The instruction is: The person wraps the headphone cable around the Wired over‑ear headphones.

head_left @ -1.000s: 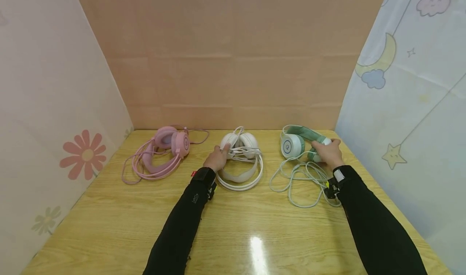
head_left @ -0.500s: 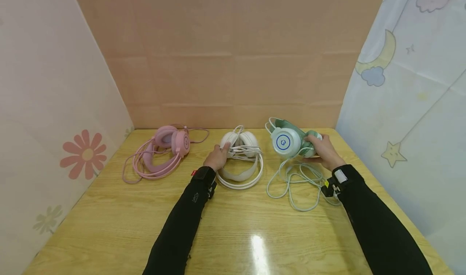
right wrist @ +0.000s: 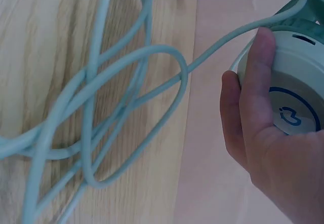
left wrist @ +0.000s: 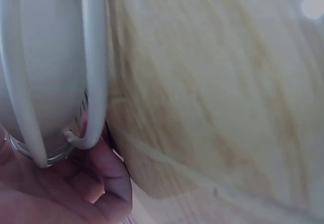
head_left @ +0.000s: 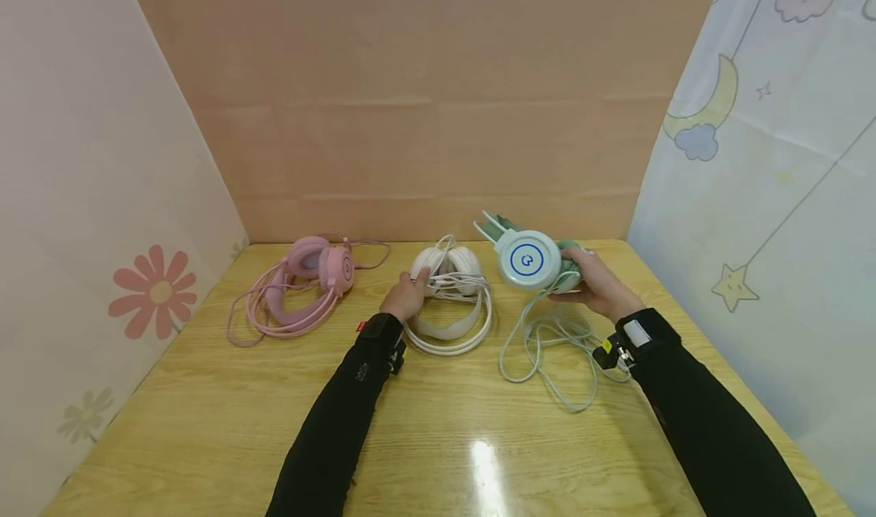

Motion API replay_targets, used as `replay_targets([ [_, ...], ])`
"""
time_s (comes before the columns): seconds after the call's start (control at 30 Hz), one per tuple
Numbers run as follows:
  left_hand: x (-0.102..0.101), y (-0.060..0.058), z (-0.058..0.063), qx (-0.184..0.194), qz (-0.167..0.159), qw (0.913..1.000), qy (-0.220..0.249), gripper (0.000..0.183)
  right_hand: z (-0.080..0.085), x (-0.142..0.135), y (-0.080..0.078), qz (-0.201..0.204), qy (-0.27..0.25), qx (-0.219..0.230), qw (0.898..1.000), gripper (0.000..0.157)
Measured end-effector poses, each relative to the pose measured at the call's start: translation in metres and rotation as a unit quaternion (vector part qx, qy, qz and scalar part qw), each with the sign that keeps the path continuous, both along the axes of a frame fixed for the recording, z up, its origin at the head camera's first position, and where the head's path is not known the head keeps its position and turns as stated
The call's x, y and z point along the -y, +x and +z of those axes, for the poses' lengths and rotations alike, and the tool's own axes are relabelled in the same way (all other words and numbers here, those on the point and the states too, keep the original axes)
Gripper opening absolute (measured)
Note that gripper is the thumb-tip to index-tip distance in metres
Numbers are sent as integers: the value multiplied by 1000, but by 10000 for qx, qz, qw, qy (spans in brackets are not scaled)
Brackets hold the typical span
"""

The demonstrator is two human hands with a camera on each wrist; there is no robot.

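Observation:
Green-and-white headphones [head_left: 526, 259] hang tilted above the back right of the table, one round ear cup turned to the head camera. My right hand [head_left: 605, 285] grips their other ear cup, fingers wrapped along its rim in the right wrist view. Their pale green cable [right wrist: 136, 97] trails down in loose loops onto the wood. At the back middle lie white headphones [head_left: 465, 262] with a bundled cable over the ear cups. My left hand [head_left: 404, 296] holds their left ear cup, its fingers curled at the cup's edge in the left wrist view; part of the grip is hidden.
Pink headphones [head_left: 337, 270] with a coiled cable lie at the back left of the wooden table [head_left: 226, 426]. A tan backdrop [head_left: 411, 160] stands behind the table, and patterned sheets flank it. A small red tag [head_left: 361, 326] shows beside my left wrist.
My right hand has lifted the green headphones and moved them leftward, turning the ear cup toward the head camera. Their cable has shifted along. The left hand and white headphones stay in place.

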State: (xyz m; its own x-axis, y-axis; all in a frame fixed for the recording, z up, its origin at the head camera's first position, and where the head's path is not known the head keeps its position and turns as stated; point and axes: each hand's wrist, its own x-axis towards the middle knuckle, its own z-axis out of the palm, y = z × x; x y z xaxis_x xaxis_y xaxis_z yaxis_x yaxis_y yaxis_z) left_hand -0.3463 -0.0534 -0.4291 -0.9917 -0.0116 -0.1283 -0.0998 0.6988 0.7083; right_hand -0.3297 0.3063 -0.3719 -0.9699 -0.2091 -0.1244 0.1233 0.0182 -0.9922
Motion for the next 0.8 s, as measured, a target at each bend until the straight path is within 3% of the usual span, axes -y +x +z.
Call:
replay_targets([
  [0.23, -1, 4, 2, 37, 46, 9999, 130, 87, 1, 16, 3, 258, -77, 126, 9996, 25],
  [0.47, 3, -2, -3, 67, 24, 9993, 357, 91, 9, 29, 11, 392, -143, 165, 9990, 28],
  [0.63, 7, 8, 4, 54, -38, 9979, 650, 82, 14, 37, 18, 509, -65, 72, 9987, 28],
  [0.7, 9, 13, 10, -60, -66, 9977, 672, 76, 16, 39, 19, 588, -24, 18, 9983, 29],
  [0.8, 12, 20, 20, -649, 43, 9956, 680, 71, 19, 43, 21, 708, 30, -69, 9975, 29],
])
